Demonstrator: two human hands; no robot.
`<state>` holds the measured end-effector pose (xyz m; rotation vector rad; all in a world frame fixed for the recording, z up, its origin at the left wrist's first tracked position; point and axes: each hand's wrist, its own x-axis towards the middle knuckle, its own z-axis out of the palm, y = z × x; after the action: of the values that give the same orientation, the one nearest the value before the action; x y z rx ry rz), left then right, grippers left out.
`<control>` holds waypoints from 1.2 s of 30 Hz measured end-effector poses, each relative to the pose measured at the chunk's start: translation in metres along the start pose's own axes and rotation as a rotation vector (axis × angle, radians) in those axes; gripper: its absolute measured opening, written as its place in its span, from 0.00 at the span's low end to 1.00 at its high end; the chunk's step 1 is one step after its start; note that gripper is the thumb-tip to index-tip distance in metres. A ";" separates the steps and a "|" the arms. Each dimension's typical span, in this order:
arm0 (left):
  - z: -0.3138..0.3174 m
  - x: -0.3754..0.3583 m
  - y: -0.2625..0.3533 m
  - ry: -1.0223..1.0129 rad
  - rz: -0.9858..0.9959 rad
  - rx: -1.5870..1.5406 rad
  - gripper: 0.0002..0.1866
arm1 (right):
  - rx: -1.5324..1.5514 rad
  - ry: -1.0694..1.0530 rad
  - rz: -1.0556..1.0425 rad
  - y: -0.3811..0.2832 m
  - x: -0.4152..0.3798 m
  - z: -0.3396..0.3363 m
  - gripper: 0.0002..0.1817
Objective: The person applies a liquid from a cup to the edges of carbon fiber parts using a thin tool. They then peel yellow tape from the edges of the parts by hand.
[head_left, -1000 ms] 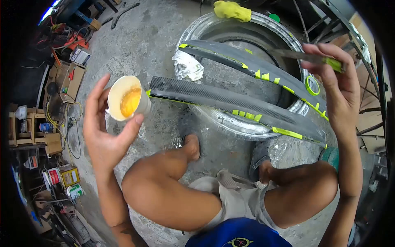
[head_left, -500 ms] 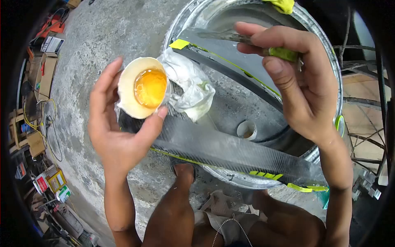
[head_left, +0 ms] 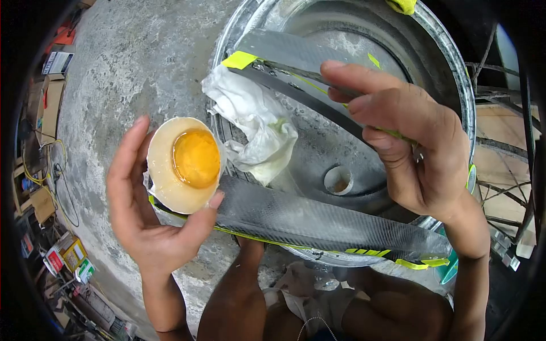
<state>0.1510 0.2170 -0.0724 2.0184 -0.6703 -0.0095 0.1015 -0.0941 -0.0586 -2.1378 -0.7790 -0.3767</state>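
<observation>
Cup [head_left: 161, 165] of amber liquid [head_left: 196, 159] rests in the left hand [head_left: 153, 238], fingers [head_left: 200, 226] grasping it; the right hand [head_left: 425, 145] pinches a thin tool [head_left: 307, 73].

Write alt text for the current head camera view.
A person's left hand holds a cream-coloured cup of glossy orange-yellow liquid; the right hand holds a thin, partly hidden tool. Below, long dark panels with yellow-green tape lie across a large round silver metal rim, near a crumpled white cloth.
</observation>
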 end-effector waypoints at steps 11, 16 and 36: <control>0.007 0.001 0.002 -0.040 -0.009 0.005 0.48 | -0.032 -0.086 0.079 -0.018 0.003 -0.012 0.10; 0.010 0.012 0.011 -0.146 0.059 0.118 0.48 | 0.187 -0.198 0.206 -0.051 0.021 -0.033 0.09; 0.023 0.033 0.024 -0.138 0.218 0.212 0.47 | 0.533 0.230 0.622 -0.045 0.011 0.006 0.14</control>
<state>0.1616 0.1747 -0.0568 2.1493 -1.0134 0.0537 0.0809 -0.0637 -0.0302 -1.6765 -0.0432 -0.0638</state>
